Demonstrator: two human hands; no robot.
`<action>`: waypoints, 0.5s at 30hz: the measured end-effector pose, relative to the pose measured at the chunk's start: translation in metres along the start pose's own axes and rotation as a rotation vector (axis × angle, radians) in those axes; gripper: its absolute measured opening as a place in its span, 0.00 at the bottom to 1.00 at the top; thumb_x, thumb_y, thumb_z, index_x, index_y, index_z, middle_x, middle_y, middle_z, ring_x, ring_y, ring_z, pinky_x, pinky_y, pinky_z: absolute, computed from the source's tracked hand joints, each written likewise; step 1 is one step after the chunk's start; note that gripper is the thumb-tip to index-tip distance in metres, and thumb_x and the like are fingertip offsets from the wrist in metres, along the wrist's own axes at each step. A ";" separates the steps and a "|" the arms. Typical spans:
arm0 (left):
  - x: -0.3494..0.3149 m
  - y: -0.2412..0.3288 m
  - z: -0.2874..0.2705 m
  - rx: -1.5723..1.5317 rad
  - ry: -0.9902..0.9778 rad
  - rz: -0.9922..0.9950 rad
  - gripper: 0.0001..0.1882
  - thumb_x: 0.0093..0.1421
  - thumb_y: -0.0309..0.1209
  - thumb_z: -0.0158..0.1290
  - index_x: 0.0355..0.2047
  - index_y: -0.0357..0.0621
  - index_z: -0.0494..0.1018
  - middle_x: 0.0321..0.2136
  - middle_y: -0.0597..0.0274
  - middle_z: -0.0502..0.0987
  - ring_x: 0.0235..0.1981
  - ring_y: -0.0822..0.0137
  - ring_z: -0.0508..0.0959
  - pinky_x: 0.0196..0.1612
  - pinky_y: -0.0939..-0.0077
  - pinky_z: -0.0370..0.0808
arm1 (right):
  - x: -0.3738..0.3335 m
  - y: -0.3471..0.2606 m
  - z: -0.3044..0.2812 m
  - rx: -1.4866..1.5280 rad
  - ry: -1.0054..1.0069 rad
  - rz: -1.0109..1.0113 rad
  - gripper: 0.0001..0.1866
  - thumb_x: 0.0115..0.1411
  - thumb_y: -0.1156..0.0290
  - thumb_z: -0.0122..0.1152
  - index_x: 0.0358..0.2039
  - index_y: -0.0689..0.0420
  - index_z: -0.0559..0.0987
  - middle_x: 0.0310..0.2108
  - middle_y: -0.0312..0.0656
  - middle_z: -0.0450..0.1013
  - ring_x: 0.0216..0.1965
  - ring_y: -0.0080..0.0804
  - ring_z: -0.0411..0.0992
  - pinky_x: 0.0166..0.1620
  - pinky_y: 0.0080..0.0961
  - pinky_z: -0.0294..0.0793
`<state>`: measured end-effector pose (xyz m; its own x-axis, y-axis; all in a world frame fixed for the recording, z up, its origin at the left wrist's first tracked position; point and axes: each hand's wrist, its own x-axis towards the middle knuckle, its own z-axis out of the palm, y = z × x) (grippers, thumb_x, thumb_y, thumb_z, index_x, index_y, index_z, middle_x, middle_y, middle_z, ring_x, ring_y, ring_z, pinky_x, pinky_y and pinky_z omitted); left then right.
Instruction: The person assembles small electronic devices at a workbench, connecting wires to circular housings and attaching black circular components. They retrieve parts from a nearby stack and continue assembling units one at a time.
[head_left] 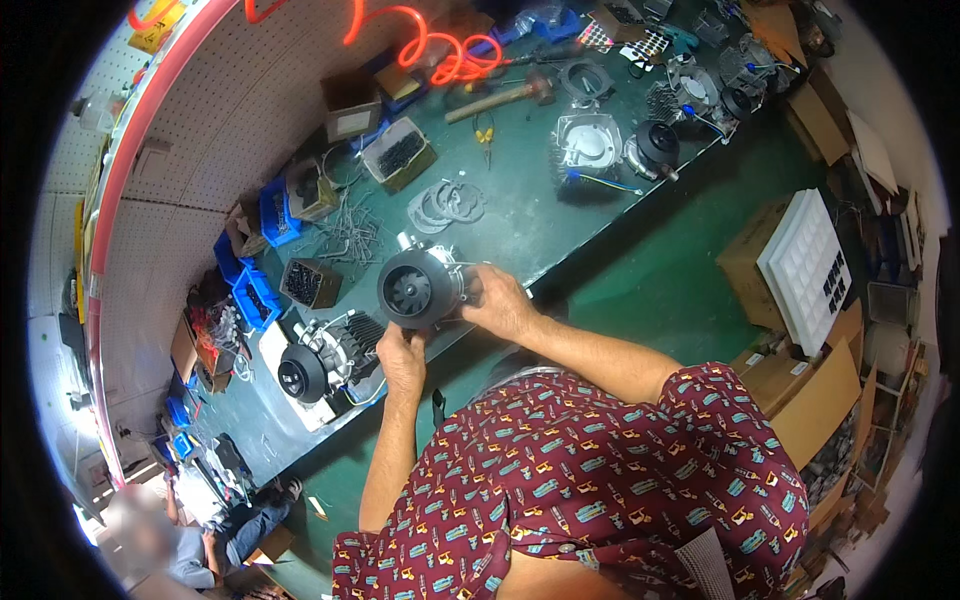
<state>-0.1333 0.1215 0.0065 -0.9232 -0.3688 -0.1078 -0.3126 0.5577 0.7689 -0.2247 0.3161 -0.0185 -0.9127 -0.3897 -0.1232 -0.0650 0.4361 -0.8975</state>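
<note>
Between my two hands, at the near edge of the bench, is a blower unit [415,288] with a round black fan wheel facing up and a silver metal body. My left hand [402,362] grips its near lower rim, fingers partly hidden. My right hand [500,302] is closed round the metal side. A second blower unit [325,362], with black fan and finned housing, sits to the left on a white pad. Just beyond the held unit lie thin grey gasket plates [447,205].
On the green bench [520,225] stand a carton of dark screws [398,155], blue bins [257,297] and loose metal rods [345,232]. Farther off are a hammer [505,98], yellow pliers [485,135] and metal housings [588,145]. Another person [215,550] sits at lower left.
</note>
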 end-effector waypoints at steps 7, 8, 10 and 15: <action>0.006 -0.019 -0.003 0.121 -0.056 0.107 0.13 0.56 0.18 0.60 0.43 0.36 0.79 0.32 0.51 0.85 0.36 0.67 0.84 0.42 0.71 0.77 | 0.002 0.016 0.007 -0.092 0.019 -0.202 0.27 0.50 0.65 0.65 0.51 0.64 0.77 0.42 0.54 0.74 0.45 0.53 0.75 0.48 0.43 0.77; 0.008 -0.019 -0.003 0.099 -0.067 0.110 0.13 0.56 0.18 0.60 0.43 0.36 0.79 0.32 0.51 0.85 0.36 0.67 0.84 0.42 0.71 0.77 | 0.001 0.017 0.005 -0.124 0.014 -0.215 0.27 0.51 0.64 0.65 0.51 0.64 0.77 0.42 0.54 0.74 0.45 0.53 0.75 0.48 0.43 0.77; 0.010 -0.018 -0.006 0.054 -0.085 0.113 0.13 0.56 0.17 0.60 0.43 0.36 0.78 0.33 0.50 0.85 0.36 0.68 0.84 0.42 0.71 0.77 | -0.001 0.015 0.001 -0.188 -0.003 -0.243 0.28 0.51 0.64 0.65 0.52 0.64 0.76 0.42 0.53 0.74 0.45 0.53 0.75 0.48 0.43 0.77; 0.015 -0.017 -0.011 0.066 -0.143 -0.006 0.14 0.57 0.17 0.60 0.44 0.34 0.78 0.35 0.52 0.85 0.37 0.69 0.84 0.43 0.73 0.77 | 0.001 0.003 0.000 0.049 -0.010 -0.046 0.25 0.51 0.67 0.65 0.49 0.62 0.76 0.37 0.52 0.74 0.41 0.54 0.75 0.45 0.43 0.76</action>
<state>-0.1390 0.0985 -0.0016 -0.9424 -0.2647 -0.2045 -0.3275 0.6054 0.7254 -0.2256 0.3174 -0.0215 -0.9051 -0.4167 -0.0851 -0.0869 0.3770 -0.9221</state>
